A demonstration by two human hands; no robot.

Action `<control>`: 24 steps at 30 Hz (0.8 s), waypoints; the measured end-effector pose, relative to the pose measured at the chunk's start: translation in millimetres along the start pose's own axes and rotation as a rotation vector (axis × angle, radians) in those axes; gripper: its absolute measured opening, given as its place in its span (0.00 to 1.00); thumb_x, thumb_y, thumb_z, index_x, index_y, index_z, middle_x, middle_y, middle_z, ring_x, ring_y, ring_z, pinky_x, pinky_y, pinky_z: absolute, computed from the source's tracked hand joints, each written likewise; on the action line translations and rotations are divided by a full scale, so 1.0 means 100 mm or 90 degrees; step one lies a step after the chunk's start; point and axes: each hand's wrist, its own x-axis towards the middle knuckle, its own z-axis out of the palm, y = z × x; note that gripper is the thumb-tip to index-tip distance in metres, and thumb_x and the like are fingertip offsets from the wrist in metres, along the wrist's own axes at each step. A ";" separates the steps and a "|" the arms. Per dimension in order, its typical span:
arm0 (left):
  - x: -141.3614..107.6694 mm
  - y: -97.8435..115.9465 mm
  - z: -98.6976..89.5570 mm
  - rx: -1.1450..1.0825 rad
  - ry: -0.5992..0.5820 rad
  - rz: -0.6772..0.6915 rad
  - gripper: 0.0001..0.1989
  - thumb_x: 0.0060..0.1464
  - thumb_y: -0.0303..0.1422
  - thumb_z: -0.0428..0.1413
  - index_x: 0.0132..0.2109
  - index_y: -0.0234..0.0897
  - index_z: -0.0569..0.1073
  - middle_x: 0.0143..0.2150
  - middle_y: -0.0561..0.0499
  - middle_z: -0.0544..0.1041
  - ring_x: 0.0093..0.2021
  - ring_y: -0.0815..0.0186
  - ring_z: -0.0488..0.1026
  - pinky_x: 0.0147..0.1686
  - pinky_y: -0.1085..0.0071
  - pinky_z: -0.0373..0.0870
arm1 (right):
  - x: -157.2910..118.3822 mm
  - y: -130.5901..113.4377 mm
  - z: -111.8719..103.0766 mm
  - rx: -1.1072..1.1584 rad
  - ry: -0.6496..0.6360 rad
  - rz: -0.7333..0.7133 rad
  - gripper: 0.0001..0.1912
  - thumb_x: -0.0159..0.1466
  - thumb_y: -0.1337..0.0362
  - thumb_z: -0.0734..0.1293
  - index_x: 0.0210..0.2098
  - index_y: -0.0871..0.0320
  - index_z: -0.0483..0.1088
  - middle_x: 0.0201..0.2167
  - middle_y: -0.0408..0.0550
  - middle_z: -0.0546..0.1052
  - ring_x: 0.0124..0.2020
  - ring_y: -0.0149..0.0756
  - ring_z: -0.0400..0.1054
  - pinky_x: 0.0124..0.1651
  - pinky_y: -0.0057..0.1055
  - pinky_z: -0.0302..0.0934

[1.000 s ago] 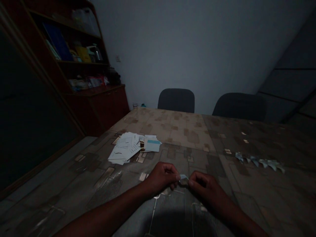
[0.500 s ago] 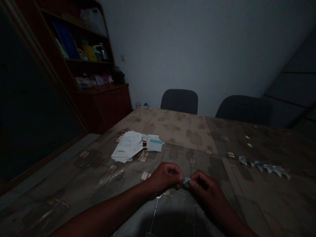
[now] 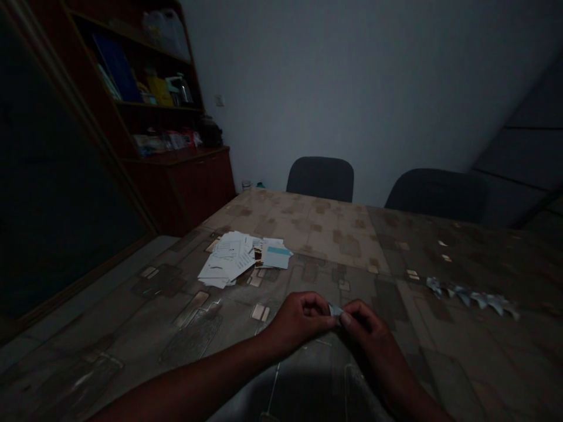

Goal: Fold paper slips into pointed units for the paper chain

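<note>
A small pale piece of folded paper (image 3: pixel 335 310) is pinched between both hands above the near part of the table. My left hand (image 3: pixel 304 316) grips its left side with thumb and curled fingers. My right hand (image 3: pixel 366 323) pinches its right side, with the fingertips of the two hands nearly touching. Beyond my left hand lies a loose pile of white printed papers (image 3: pixel 231 258), with a card bearing a blue stripe (image 3: pixel 277 257) at its right. A row of folded pale paper pieces (image 3: pixel 472 297) lies on the table to the right.
A patterned cloth covers the table (image 3: pixel 303 220). Two dark chairs (image 3: pixel 320 177) (image 3: pixel 435 193) stand at its far side against the wall. A wooden cabinet (image 3: pixel 197 187) with filled shelves is at the back left, and a glass jar (image 3: pixel 246 185) shows near the table's far corner.
The small paper has been turned and raised slightly between my fingers. My left hand has shifted a little to the right, its thumb now nearer my right thumb.
</note>
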 end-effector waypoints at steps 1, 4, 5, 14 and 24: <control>-0.01 0.01 0.01 0.002 0.010 -0.001 0.14 0.37 0.37 0.67 0.26 0.32 0.72 0.22 0.56 0.70 0.23 0.72 0.64 0.25 0.77 0.59 | 0.00 0.01 0.01 0.009 0.000 0.005 0.19 0.56 0.45 0.67 0.28 0.56 0.66 0.23 0.40 0.66 0.27 0.35 0.60 0.30 0.28 0.54; -0.05 0.05 0.02 0.042 0.051 0.010 0.09 0.41 0.34 0.63 0.26 0.32 0.72 0.21 0.56 0.69 0.23 0.72 0.63 0.24 0.77 0.57 | -0.02 0.05 0.04 -0.003 -0.008 -0.025 0.18 0.57 0.47 0.67 0.27 0.55 0.64 0.22 0.38 0.63 0.26 0.33 0.57 0.29 0.27 0.53; -0.06 0.06 0.02 0.070 0.061 0.018 0.07 0.43 0.33 0.61 0.27 0.33 0.72 0.20 0.56 0.68 0.22 0.72 0.62 0.24 0.77 0.56 | -0.02 0.06 0.05 -0.016 -0.013 -0.045 0.17 0.58 0.48 0.66 0.27 0.55 0.64 0.23 0.39 0.63 0.26 0.33 0.57 0.29 0.28 0.53; -0.12 0.02 0.03 0.232 0.030 0.078 0.04 0.47 0.30 0.58 0.29 0.33 0.74 0.23 0.56 0.68 0.26 0.70 0.64 0.27 0.76 0.59 | -0.03 0.06 -0.01 -0.070 -0.013 -0.081 0.15 0.61 0.51 0.64 0.27 0.56 0.64 0.23 0.40 0.64 0.27 0.34 0.58 0.30 0.28 0.53; -0.17 -0.03 0.09 0.201 0.013 0.041 0.03 0.44 0.29 0.59 0.27 0.33 0.74 0.23 0.55 0.69 0.25 0.70 0.63 0.27 0.75 0.57 | -0.06 0.05 0.03 -0.025 -0.015 -0.067 0.17 0.61 0.51 0.63 0.22 0.55 0.62 0.21 0.39 0.61 0.26 0.33 0.56 0.29 0.27 0.52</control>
